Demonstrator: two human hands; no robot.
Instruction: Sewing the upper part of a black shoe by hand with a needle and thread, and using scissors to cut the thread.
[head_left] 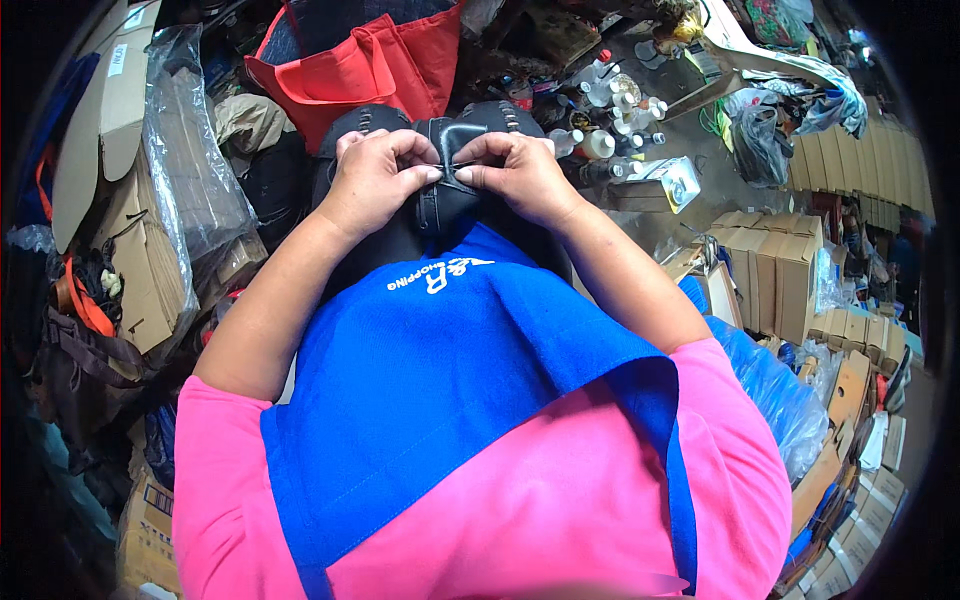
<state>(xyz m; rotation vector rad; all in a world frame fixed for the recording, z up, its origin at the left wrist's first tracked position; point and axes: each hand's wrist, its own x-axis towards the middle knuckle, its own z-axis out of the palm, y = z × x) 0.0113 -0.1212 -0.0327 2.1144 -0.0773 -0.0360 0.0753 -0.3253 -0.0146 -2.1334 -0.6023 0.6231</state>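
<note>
My left hand (378,180) and my right hand (522,180) meet over my lap, thumbs and forefingers pinched. Between them is a black, leather-like piece (450,200) with a smooth sheen and a raised fold or strap at its top. Both hands grip its middle from either side, fingertips almost touching. Whether a thin thread or needle is also in the fingers is too small to tell. Below the piece, a blue apron (420,350) with white lettering covers my front.
Beyond my knees stands a red bag (350,75). Several small bottles (610,110) crowd the far right, near a box (655,185). Stacked brown cartons (770,265) fill the right side. Flattened cardboard (140,270) and a clear plastic-wrapped bundle (195,150) lean on the left.
</note>
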